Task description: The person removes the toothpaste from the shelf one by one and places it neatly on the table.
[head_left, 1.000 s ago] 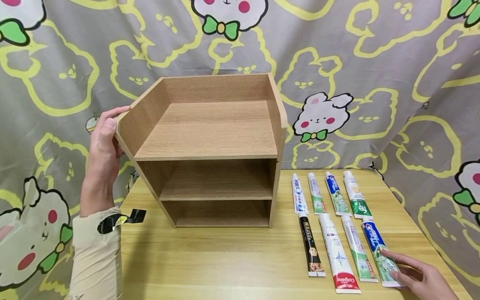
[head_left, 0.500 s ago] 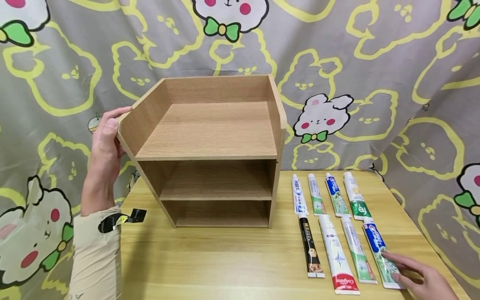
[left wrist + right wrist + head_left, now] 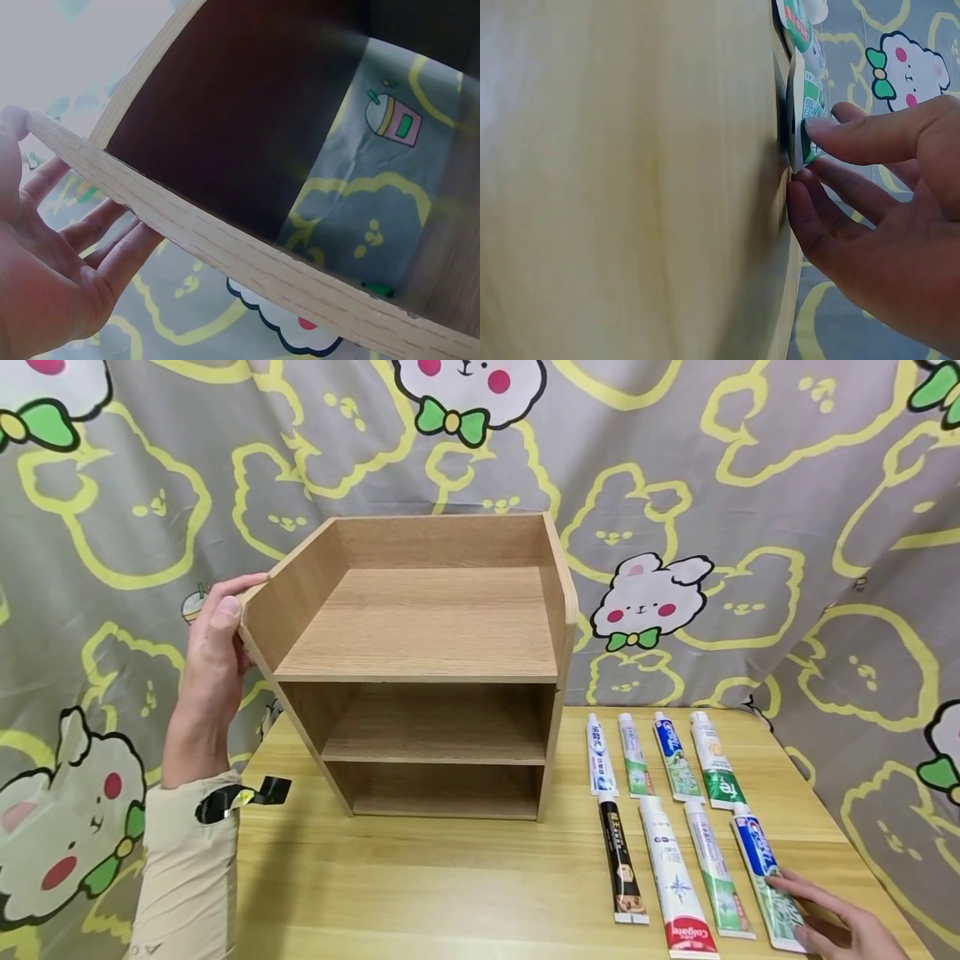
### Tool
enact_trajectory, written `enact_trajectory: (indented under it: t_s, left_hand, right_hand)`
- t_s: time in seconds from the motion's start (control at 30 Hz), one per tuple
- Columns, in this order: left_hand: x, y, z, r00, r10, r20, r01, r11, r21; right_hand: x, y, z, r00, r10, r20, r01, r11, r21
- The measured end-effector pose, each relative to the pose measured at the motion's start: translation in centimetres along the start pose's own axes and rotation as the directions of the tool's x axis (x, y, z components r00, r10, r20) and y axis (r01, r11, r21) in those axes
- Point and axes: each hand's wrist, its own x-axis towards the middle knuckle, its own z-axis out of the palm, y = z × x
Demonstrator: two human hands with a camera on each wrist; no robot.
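My left hand (image 3: pixel 213 652) grips the upper front edge of a wooden desktop shelf (image 3: pixel 420 627) by its left side panel. In the left wrist view, the thumb lies at the panel's edge (image 3: pixel 187 232) and the other fingers reach along its outer face. At the lower right, my right hand (image 3: pixel 851 922) holds a blue-and-green toothpaste tube (image 3: pixel 768 881) that lies on the table. In the right wrist view, the thumb is on the tube's (image 3: pixel 810 112) printed face, with bent fingers at its edge and end.
Two rows of toothpaste tubes lie left of and beyond my right hand, including a black tube (image 3: pixel 621 860), a red-ended Colgate tube (image 3: pixel 677 877) and a green-ended tube (image 3: pixel 716 760). A patterned curtain (image 3: pixel 645 435) hangs behind the wooden table (image 3: pixel 420 885).
The blue-and-green tube under my right hand has shifted slightly right, away from its neighbour. My left hand keeps its hold on the shelf. The head view has tilted a little.
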Motion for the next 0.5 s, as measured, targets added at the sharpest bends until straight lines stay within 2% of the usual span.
enact_trajectory:
  t_s: [0.1,0.2,0.37,0.43,0.5]
  left_hand:
    - [0.1,0.0,0.1,1.0,-0.002,0.007,0.002,1.0,-0.014]
    - [0.1,0.0,0.1,1.0,0.001,0.011,-0.001,1.0,-0.002]
    - [0.2,0.0,0.1,1.0,-0.009,0.003,0.009,1.0,0.011]
    - [0.1,0.0,0.1,1.0,-0.013,0.007,0.013,1.0,0.014]
    - [0.0,0.1,0.0,1.0,-0.016,0.013,0.016,1.0,0.02]
  right_hand:
    - [0.0,0.1,-0.3,0.999,0.013,0.03,-0.014,0.999,0.031]
    - [-0.1,0.2,-0.5,1.0,0.011,0.014,-0.011,0.999,0.053]
    - [-0.3,0.0,-0.5,0.989,-0.065,-0.135,0.073,0.996,0.055]
    - [-0.3,-0.6,-0.6,0.977,-0.09,-0.192,0.099,0.995,0.035]
    - [-0.2,-1.8,-0.9,0.972,-0.095,-0.217,0.101,0.995,0.016]
